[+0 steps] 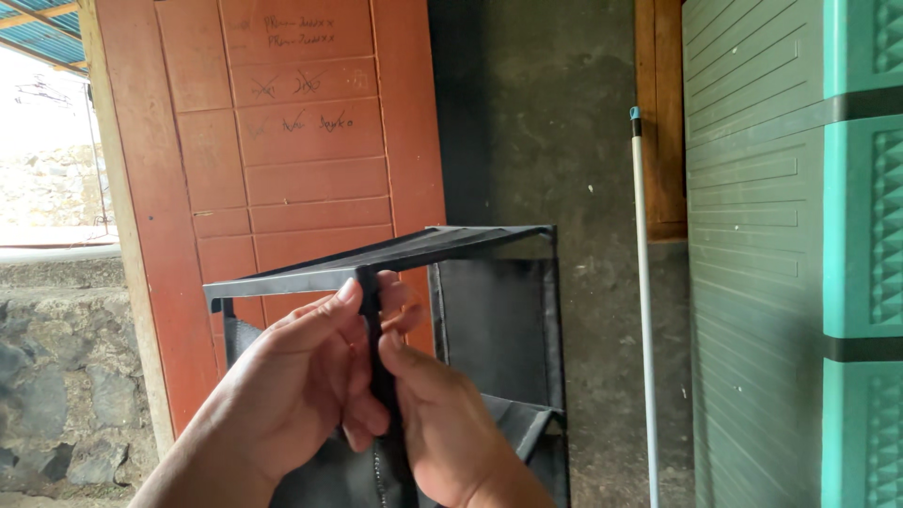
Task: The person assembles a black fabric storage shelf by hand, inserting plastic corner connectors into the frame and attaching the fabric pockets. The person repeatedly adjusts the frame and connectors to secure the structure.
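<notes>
While both hands work at its front edge, a black fabric shelf unit (489,310) stands raised before an open reddish-brown door (310,160), its flat top panel tilted so the underside shows and a lower shelf visible at the right.

Left hand (301,376): fingers curled and pressed together around the black upright strip (381,376) at the front of the unit, thumb lying along the top edge where strip and top panel meet.

Right hand (442,423): thumb and forefinger pinching the same strip just below the left hand; the other fingers are folded behind it and mostly hidden. The two hands touch each other at the strip.

Surroundings: the door bears faint handwritten marks and stands against a rough dark grey wall (583,169). A white pole with a blue tip (643,310) leans upright against that wall, right of the unit and apart from it. A green plastic cabinet (800,254) with dark bands fills the right edge. A stone wall (56,376) and daylight show through the doorway at left.
</notes>
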